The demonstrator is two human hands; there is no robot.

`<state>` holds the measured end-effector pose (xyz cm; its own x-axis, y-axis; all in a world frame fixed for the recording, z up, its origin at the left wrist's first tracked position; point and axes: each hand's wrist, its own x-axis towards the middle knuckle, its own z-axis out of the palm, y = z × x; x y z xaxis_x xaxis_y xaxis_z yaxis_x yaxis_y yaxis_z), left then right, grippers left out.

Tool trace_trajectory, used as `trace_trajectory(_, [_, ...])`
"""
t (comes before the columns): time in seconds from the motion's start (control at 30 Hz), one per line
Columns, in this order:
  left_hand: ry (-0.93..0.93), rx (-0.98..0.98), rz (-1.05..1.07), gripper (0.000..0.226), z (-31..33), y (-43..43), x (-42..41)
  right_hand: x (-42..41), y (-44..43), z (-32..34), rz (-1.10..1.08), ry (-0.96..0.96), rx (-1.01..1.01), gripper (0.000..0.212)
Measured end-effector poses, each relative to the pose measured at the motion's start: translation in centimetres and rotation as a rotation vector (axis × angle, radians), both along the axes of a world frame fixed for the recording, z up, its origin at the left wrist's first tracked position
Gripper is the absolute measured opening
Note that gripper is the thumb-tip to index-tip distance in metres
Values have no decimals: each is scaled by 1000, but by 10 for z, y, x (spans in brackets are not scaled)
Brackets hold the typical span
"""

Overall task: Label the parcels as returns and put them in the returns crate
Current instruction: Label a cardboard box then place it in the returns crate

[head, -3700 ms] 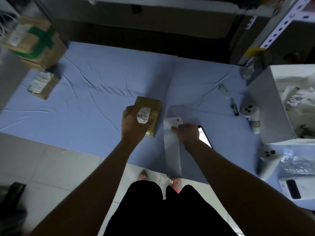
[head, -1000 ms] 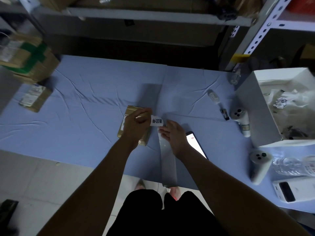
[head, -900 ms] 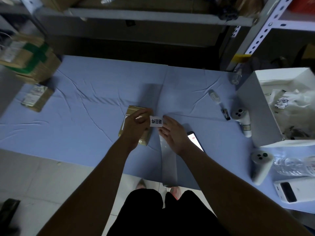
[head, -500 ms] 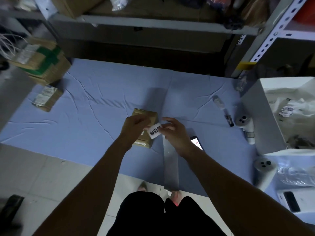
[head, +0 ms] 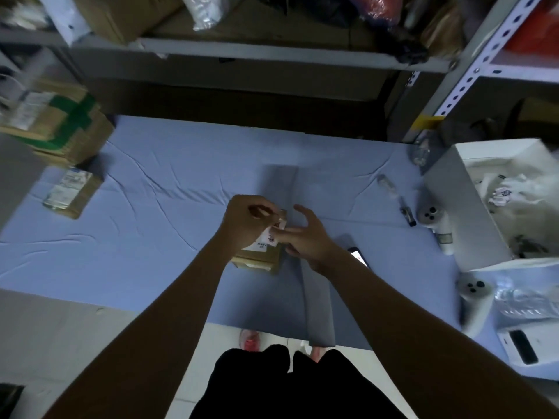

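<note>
**A:** Two hands on one small parcel (head: 257,260). Why both?

**B:** The parcel lay flat on the worktop (head: 151,237), directly in front of the person. The left hand (head: 245,223) had thumb and forefinger curled together. As far as I could tell they were pinching the far end of the label (head: 266,241), probably to hold it taut and square to the cardboard. The right hand (head: 308,237) laid its straight fingers (head: 286,234) across the label, thumb spread wide, to press it down.

**A:** And the grey backing strip (head: 317,300)?

**B:** It lay just beside the parcel and hung over the worktop's near edge, handy for peeling from.

**A:** Where was the crate?

**B:** The white crate (head: 462,207) stood well apart on the right, with pale bags inside. I judged the labelling unfinished and the crating not yet begun. Another parcel (head: 68,193) waited at the far left.
</note>
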<state>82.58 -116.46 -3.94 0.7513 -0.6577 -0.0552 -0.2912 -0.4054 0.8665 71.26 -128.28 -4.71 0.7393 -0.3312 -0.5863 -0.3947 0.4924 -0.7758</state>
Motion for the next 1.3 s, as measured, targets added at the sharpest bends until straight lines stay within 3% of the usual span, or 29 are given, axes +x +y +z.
trace_trajectory(0.13, [86, -123, 120, 14, -5, 6, 11, 12, 14, 7, -159, 75, 55, 55])
trace_trajectory(0.33, [170, -170, 244, 14, -21, 18, 22, 32, 24, -2, -379, 158, -27, 58])
trace_trajectory(0.4, [244, -160, 301, 19, -31, 19, 26, 35, 25, 0, -388, 158, -95, 54])
trace_trajectory(0.5, [514, -169, 380, 35, -39, 18, 33, 38, 28, -2, -325, 133, -225, 51])
trace_trajectory(0.57, [568, -129, 372, 29, -39, 17, 37, 42, 30, -7, -290, 143, -283, 51])
trace_trajectory(0.63, [490, -113, 312, 16, -39, 19, 41, 45, 31, -11, -281, 162, -314, 52])
trace_trajectory(0.8, [144, -42, 165, 13, -45, 24, 51, 58, 35, -17, -302, 240, -471, 46])
trace_trajectory(0.93, [-16, -42, 144, 12, -57, 20, 55, 76, 35, -22, -182, 349, -795, 23])
trace_trajectory(1.07, [-121, 27, 91, 7, -68, 20, 58, 87, 37, -28, -55, 409, -939, 5])
trace_trajectory(1.3, [-384, 234, -121, 16, -68, 19, 55, 95, 41, -32, 209, 529, -1161, 18])
